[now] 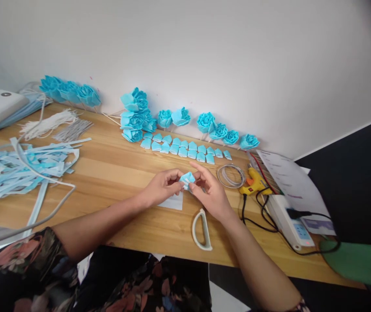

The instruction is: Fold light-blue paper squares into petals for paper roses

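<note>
Between my two hands, just above the table, is a small folded blue petal (pixel 187 178) with a pointed top and a white patch. My left hand (pixel 165 186) pinches its left edge with thumb and fingers. On the other side, my right hand (pixel 209 190) grips it between thumb and fingers, one finger stretched out upward. A white sheet (pixel 173 202) lies flat under my left hand. Nearer me rests a pale D-shaped piece (pixel 201 230). Beyond my hands, similar folded blue petals (pixel 182 151) lie in two rows.
Blue flowers (pixel 206 122) on sticks stand along the wall. At right are a coil of wire (pixel 231 176), a yellow glue gun (pixel 252 182) and a power strip (pixel 290 221) with black cables. Cut blue strips (pixel 25 169) and a grey cable (pixel 70 185) spread over the left side.
</note>
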Tool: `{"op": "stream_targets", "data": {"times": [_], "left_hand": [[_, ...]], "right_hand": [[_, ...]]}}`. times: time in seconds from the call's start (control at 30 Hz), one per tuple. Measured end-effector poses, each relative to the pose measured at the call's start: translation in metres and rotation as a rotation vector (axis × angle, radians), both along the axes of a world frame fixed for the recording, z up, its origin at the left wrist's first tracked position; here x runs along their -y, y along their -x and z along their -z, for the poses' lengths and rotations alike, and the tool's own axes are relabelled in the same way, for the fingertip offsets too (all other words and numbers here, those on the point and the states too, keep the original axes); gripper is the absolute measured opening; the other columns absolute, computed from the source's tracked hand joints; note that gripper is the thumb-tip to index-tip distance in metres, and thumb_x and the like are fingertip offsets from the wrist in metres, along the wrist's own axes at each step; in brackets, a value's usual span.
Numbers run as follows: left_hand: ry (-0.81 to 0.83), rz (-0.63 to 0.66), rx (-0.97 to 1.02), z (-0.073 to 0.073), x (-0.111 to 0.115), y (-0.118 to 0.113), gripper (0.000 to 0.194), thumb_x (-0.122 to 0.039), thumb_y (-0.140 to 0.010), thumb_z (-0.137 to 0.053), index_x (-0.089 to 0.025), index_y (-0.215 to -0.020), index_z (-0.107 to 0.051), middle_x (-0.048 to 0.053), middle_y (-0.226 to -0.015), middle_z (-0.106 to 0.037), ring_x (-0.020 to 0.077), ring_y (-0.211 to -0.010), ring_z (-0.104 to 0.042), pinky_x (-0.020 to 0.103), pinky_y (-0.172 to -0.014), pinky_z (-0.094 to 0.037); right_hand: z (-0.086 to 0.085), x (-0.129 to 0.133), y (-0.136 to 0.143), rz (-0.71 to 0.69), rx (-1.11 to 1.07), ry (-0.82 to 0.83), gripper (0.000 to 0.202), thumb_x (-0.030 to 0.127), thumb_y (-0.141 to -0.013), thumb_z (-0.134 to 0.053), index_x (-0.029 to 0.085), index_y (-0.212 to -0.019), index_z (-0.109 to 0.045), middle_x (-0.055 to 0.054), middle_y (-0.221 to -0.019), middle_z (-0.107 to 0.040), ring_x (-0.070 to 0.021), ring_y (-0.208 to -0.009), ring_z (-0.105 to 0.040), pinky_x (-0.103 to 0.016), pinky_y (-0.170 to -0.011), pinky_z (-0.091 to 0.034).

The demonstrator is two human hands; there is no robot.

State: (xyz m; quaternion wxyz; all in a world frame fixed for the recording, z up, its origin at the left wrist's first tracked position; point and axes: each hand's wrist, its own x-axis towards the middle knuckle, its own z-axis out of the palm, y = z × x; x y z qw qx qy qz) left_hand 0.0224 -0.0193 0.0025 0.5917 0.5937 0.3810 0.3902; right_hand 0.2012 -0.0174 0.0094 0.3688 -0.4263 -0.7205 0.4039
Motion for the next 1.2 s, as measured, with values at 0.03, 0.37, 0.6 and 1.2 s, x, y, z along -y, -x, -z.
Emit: {"op": "stream_targets", "data": {"times": [0.03,0.37,0.6,1.2], "left_hand": [[-0.014,-0.005,-0.007,0.000,0.000,0.000,0.024,-0.038,-0.079,-0.059,-0.014,-0.081,-0.056,-0.001,-0.070,-0.055,0.0099,-0.063,-0.050,0.023,-0.062,-0.040],[0.005,-0.090,-0.065,0.002,-0.003,-0.002,0.030,-0.043,-0.075,-0.061,-0.013,-0.074,-0.059,-0.002,-0.065,-0.052,0.0091,-0.060,-0.043,0.022,-0.057,-0.033],[0.058,-0.105,-0.034,-0.004,-0.003,-0.002,0.031,-0.043,-0.071,-0.064,-0.014,-0.068,-0.055,-0.004,-0.060,-0.047,0.0083,-0.056,-0.039,0.022,-0.054,-0.030],[0.037,-0.070,-0.084,0.000,-0.005,0.001,0.026,-0.039,-0.075,-0.060,-0.013,-0.073,-0.058,-0.003,-0.064,-0.051,0.0087,-0.058,-0.041,0.022,-0.057,-0.031]], "right_hand": [[0.000,0.000,0.000,0.003,0.007,-0.008,0.052,0.021,-0.083,-0.056,0.027,-0.134,-0.045,-0.001,-0.086,-0.058,-0.0134,-0.077,-0.056,-0.028,-0.074,-0.049],[-0.004,-0.002,-0.005,0.009,0.011,0.020,0.053,0.020,-0.082,-0.055,0.026,-0.134,-0.045,0.001,-0.082,-0.056,-0.0121,-0.074,-0.055,-0.026,-0.071,-0.047],[0.000,-0.006,-0.012,-0.050,-0.005,0.074,0.050,0.024,-0.085,-0.053,0.025,-0.134,-0.046,-0.002,-0.094,-0.059,-0.0139,-0.083,-0.057,-0.029,-0.078,-0.047],[-0.003,-0.003,-0.008,-0.006,0.128,-0.021,0.046,0.019,-0.082,-0.053,0.026,-0.127,-0.055,0.001,-0.081,-0.057,-0.0111,-0.072,-0.053,-0.024,-0.069,-0.046]]}}
